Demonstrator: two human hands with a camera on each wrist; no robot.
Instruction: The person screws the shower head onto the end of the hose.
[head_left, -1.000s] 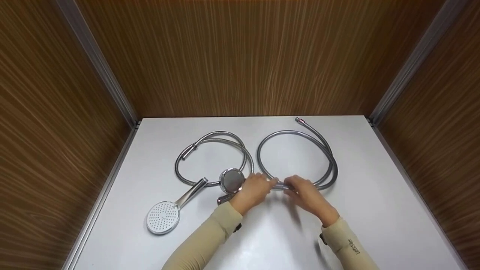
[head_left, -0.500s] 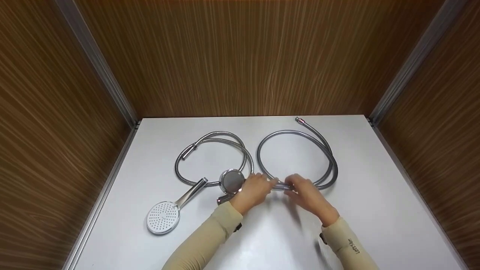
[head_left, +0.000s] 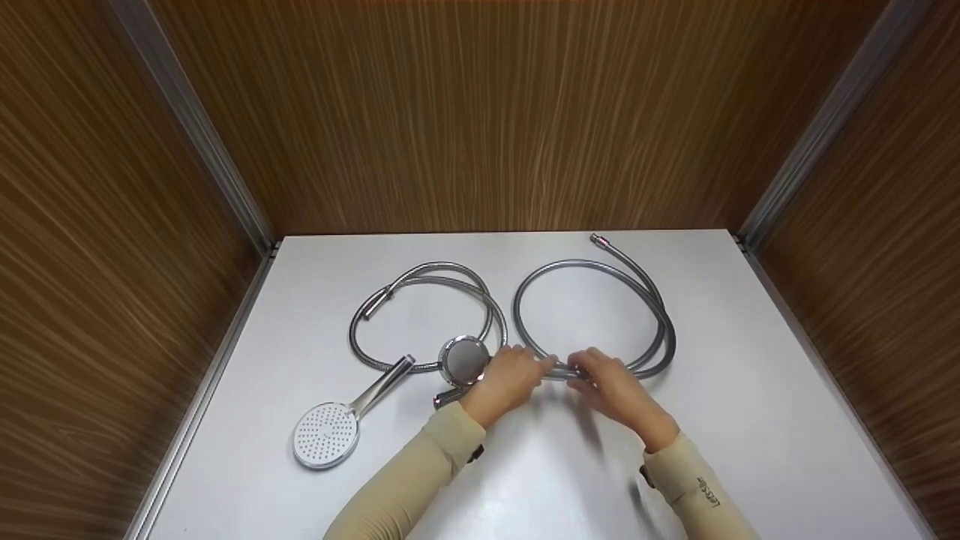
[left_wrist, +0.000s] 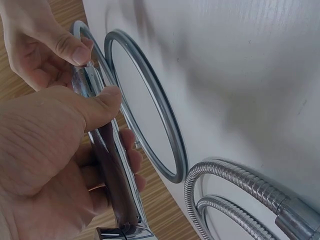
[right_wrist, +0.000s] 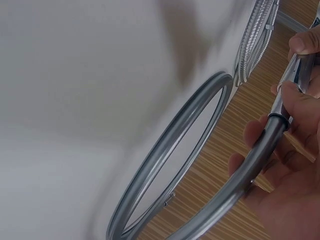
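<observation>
While left hand (head_left: 507,381) grips handle (left_wrist: 116,172), right (head_left: 612,387) pinches hose (right_wrist: 259,152)

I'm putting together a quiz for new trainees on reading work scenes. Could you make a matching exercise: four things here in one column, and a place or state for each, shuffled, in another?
Column one
1. Left hand
2. Right hand
3. White-faced shower head
4. Ribbed hose

Column two
A. Lies with its perforated face up
B. Grips the smooth grey hose near its end
C. Lies looped to the left of the smooth grey hose
D. Grips the handle of the second shower head

Right pairs: 1-D, 2-B, 3-A, 4-C
</observation>
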